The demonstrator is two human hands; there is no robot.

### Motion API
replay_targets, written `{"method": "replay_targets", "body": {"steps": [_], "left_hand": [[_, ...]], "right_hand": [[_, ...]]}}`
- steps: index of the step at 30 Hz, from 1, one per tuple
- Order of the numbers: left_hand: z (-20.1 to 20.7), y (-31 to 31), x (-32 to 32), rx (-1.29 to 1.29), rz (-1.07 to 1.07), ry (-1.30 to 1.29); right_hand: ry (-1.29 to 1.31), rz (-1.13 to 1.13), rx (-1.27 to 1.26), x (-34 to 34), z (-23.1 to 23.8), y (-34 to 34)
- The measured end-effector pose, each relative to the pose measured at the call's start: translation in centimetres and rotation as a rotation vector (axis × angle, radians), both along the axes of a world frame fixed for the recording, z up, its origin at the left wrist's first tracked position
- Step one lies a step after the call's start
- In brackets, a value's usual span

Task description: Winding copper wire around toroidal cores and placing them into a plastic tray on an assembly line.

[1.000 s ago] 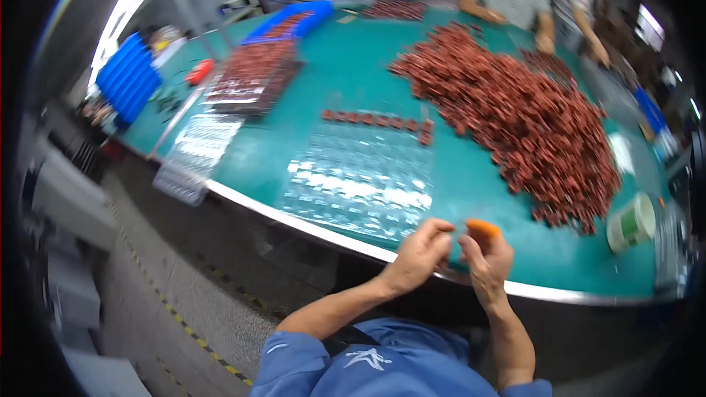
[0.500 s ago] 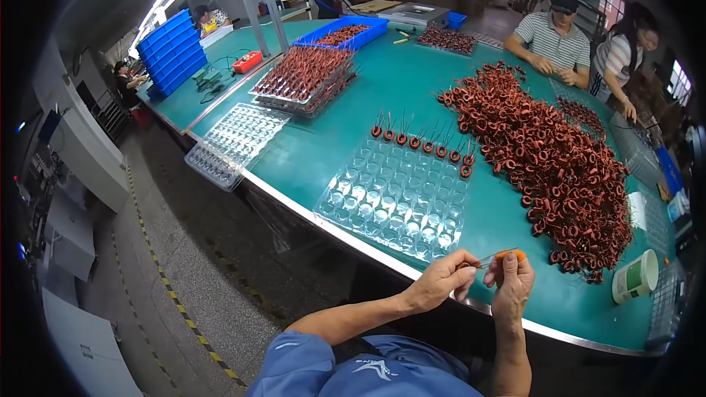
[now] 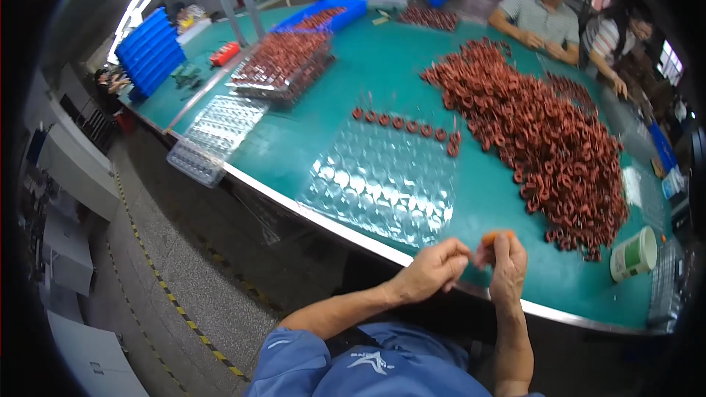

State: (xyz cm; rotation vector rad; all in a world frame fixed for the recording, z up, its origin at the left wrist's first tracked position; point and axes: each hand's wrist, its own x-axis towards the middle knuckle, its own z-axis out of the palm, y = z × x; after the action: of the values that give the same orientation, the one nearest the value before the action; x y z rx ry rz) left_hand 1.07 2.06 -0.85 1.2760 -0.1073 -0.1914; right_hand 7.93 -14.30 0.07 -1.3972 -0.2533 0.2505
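Observation:
My left hand [image 3: 432, 270] is closed in a pinch at the table's front edge. The red ring coil with wire leads that showed in its fingers half a second ago is hidden and blurred now. Just to the right, my right hand [image 3: 507, 268] grips a small orange tool [image 3: 498, 236], its exact kind unclear. Beyond both hands lies a clear plastic tray [image 3: 375, 176] with round pockets. Red ring coils [image 3: 398, 123] with upright wire leads fill its far row, and another sits below that row's right end.
A large heap of red coils [image 3: 544, 147] covers the table's right side, with a white-green tub [image 3: 634, 254] nearby. Filled trays [image 3: 283, 66], empty trays [image 3: 220, 125], a blue bin [image 3: 346, 13] and stacked blue crates [image 3: 151, 51] stand left and behind. Co-workers [image 3: 540, 18] sit at far right.
The whole view has shifted, so the table and its things sit slightly further left and higher. My hands stay close together; the wires seen between them no longer show clearly.

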Motion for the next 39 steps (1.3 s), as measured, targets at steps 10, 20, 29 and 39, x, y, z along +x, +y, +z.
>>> {"method": "replay_targets", "body": {"steps": [10,20,29,39], "left_hand": [[1.2,1.5,0.7,0.266,0.209,-0.140],[0.7,5.8,1.8,0.904,0.580,-0.634],[-0.1,7.0,3.3,1.150,0.458,-0.629],[-0.3,6.6,3.4,1.197,0.451,-0.642]], "right_hand": [[-0.299,0.023,-0.245,-0.8,1.2,2.7],[-0.312,0.057,-0.245,4.8,6.1,6.3],[-0.668,0.124,-0.618,18.9,0.8,14.3],[-1.030,0.020,-0.622,18.7,-1.9,13.9]]}}
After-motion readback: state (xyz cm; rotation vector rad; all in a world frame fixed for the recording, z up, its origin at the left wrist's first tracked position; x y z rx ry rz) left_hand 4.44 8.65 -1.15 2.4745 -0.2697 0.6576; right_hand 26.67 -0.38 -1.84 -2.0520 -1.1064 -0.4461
